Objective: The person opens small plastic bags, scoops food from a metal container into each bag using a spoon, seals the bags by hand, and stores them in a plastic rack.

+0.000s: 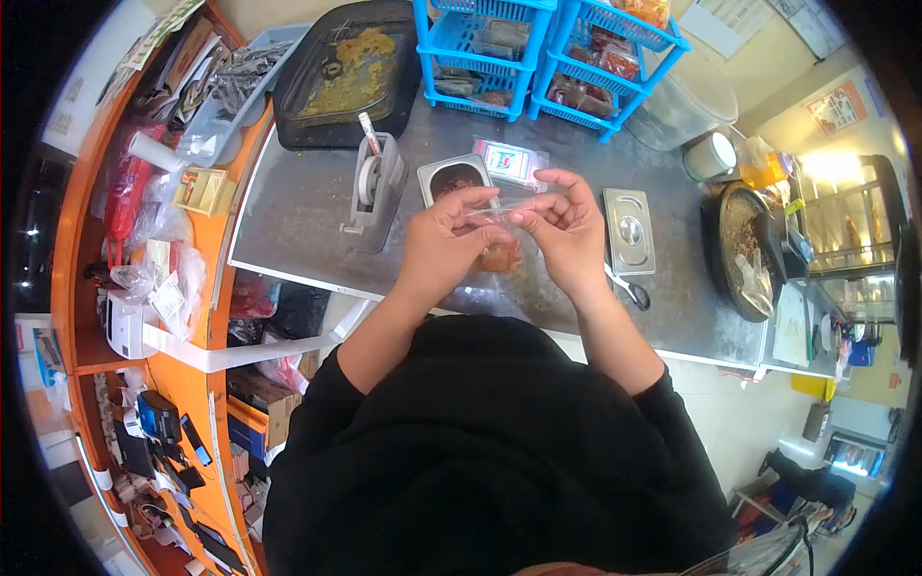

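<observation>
Left hand (444, 242), right hand (569, 235): fingers (471, 198) pinching the clear bag's (501, 257) top — one each side | bag between them, over table (307, 211), near metal tin (425, 182) | grip likely keeps top taut, reddish contents low

Tape dispenser (383, 200) on grey table (303, 210)

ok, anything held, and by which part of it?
A small clear bag, pinched at its upper part by both the left hand and the right hand.
</observation>
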A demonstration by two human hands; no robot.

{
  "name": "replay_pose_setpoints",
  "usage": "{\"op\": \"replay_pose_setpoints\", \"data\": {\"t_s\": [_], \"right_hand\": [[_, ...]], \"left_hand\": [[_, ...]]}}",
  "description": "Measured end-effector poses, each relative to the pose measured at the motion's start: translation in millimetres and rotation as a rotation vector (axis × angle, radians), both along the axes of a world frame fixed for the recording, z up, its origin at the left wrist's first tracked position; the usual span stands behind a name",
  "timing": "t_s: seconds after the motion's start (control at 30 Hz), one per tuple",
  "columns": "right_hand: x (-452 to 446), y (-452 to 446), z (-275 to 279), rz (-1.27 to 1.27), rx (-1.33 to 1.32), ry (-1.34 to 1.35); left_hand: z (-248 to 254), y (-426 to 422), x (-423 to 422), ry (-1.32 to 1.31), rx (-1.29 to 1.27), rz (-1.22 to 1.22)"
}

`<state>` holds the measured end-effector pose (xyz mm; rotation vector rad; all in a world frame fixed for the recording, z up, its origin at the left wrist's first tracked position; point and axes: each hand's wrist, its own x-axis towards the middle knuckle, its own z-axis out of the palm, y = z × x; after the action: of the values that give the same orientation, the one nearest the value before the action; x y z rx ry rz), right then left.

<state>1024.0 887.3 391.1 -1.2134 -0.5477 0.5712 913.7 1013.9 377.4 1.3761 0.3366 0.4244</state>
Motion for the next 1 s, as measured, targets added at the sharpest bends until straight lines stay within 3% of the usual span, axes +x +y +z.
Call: {"op": "replay_pose_setpoints", "data": {"t_s": [0.17, 0.47, 0.77, 1.0], "right_hand": [[2, -17, 5, -0.101, 0.009, -0.012], [4, -50, 3, -0.047, 0.082, 0.014], [13, -93, -15, -0.012, -0.006, -0.019], [29, -139, -36, -0.171, -0.164, 0.021]], "left_hand": [[-1, -12, 4, -0.078, -0.031, 0.024], [-4, -45, 12, -0.142, -0.022, 0.013], [-20, -81, 27, -0.082, 0.046, -0.127], [-58, -105, 51, 0.029, 0.020, -0.203]]}}
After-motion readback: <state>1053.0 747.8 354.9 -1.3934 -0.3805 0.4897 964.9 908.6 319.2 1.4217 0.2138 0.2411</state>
